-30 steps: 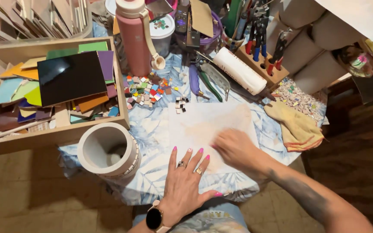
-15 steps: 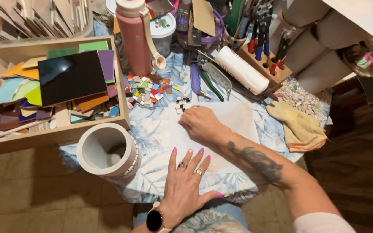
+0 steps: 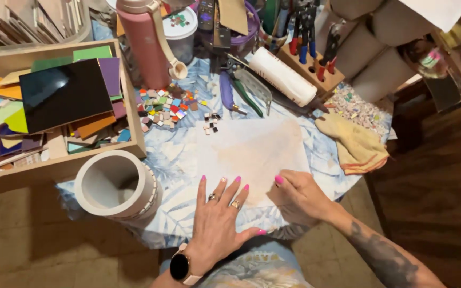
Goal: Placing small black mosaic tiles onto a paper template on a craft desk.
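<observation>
Head view, looking down on a small table (image 3: 321,178) covered by a blue leaf-print cloth. Left hand (image 3: 221,218): flat, palm down, fingers spread wide, holding nothing; fingertips rest on the near left edge of a stained whitish paper sheet (image 3: 252,154) lying in the middle of the table. Right hand (image 3: 300,197): fingers curled, grip narrow, pressing on the sheet's near right corner; whether it pinches the edge, cannot tell. White cylindrical pot (image 3: 117,185) lies on its side just left of the left hand, mouth toward the camera. Far of the sheet: loose pile of small coloured mosaic tiles (image 3: 164,104), a few black-and-white bits (image 3: 209,122) near the sheet's far edge. Pink water bottle (image 3: 144,40) far left. Wooden tray (image 3: 129,90) of coloured tile sheets at left. Yellow cloth (image 3: 356,146) right of the sheet.
</observation>
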